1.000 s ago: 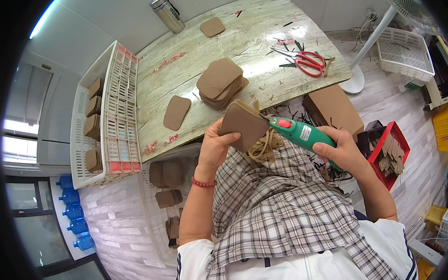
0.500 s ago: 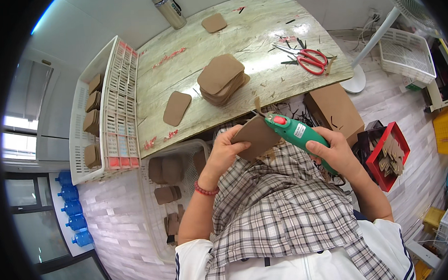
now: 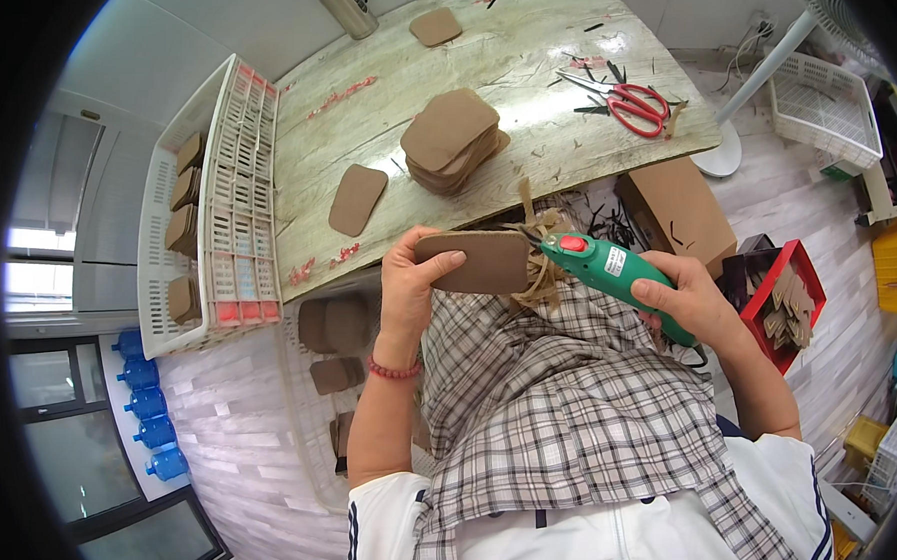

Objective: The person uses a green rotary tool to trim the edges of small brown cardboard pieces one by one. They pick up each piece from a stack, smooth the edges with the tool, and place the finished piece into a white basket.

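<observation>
My left hand (image 3: 415,273) grips a brown rounded piece of sheet material (image 3: 488,263) by its left end, thumb on top. Wrapped round a green electric hand cutter (image 3: 613,271) with a red switch, my right hand (image 3: 687,295) holds the tool's tip close to the piece's right edge. Thin tan trimmings (image 3: 540,276) hang by that edge; whether the tip touches it I cannot tell. Beyond my hands, a stack of similar brown pieces (image 3: 452,135) rests on the table (image 3: 531,96). A single piece (image 3: 358,199) lies left of the stack, another (image 3: 435,26) farther back.
Red-handled scissors (image 3: 631,104) and dark scraps lie at the table's right. A white crate (image 3: 249,189) with brown pieces stands left. Below are a cardboard box (image 3: 678,210) and a red tray (image 3: 803,264) of offcuts. A steel flask (image 3: 347,9) stands at the back.
My left hand has shifted left and turned the brown piece, which now lies nearly level. The cutter has moved slightly right, and more tan trimmings show beside its tip.
</observation>
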Demonstrator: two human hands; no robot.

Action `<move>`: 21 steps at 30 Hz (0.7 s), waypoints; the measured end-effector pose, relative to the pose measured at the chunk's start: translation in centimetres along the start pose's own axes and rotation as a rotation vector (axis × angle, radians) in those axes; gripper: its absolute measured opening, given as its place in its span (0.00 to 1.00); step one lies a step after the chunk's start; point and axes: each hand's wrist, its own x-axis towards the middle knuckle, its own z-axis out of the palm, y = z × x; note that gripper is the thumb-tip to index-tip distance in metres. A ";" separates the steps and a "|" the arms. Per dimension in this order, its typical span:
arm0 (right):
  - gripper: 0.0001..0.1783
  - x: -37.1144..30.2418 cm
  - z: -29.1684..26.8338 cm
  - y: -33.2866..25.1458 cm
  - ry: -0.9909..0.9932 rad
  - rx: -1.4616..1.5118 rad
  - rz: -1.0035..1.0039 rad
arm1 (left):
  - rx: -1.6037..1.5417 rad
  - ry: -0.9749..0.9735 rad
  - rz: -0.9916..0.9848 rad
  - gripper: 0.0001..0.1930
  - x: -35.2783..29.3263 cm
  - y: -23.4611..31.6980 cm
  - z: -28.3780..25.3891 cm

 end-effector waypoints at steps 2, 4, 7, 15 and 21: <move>0.22 0.0 0.1 -0.1 0.002 0.051 0.042 | -0.022 -0.018 -0.014 0.10 0.0 0.1 0.0; 0.22 0.0 0.1 -0.2 -0.012 0.037 0.052 | -0.012 -0.020 -0.032 0.10 0.0 0.1 -0.1; 0.24 0.1 0.2 -0.1 -0.012 -0.013 0.035 | 0.012 -0.041 -0.049 0.10 0.0 0.4 0.1; 0.24 0.0 0.0 -0.3 -0.008 -0.134 0.071 | 0.132 -0.085 -0.140 0.09 0.1 0.4 0.8; 0.24 0.1 0.4 -0.2 -0.025 -0.125 0.084 | 0.203 -0.175 -0.192 0.09 0.1 0.7 1.6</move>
